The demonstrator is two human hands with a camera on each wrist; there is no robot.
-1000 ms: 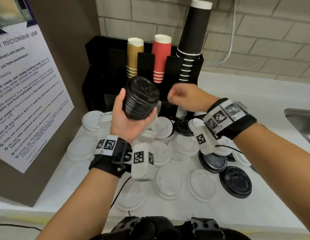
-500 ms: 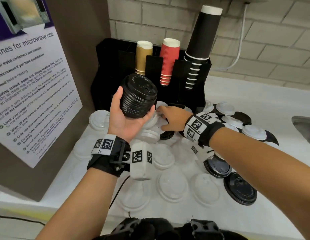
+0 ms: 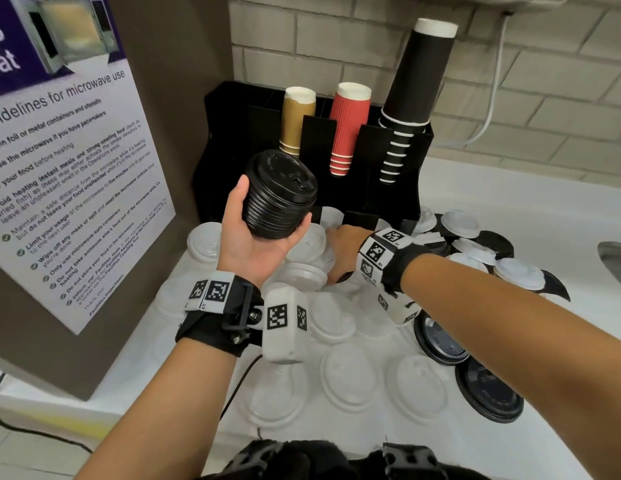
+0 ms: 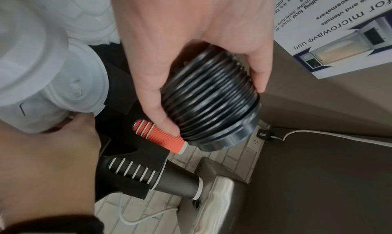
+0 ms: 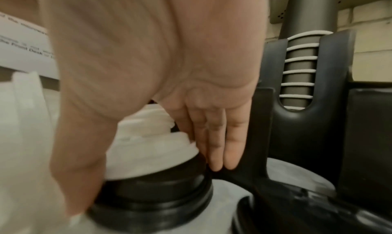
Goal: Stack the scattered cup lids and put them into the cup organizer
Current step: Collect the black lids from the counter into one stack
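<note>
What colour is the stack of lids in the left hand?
Black. The stack of lids in the left hand shows best in the head view.

The wall poster [image 3: 70, 161] reads "guidelines for microwave use" and "Facilities Department".

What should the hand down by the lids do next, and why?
Probably lift the black lid it is closing on and add it to the black stack in the left hand. The right hand has thumb and fingers on either side of that lid, but white lids sit on top, so those may need shaking off first.
</note>
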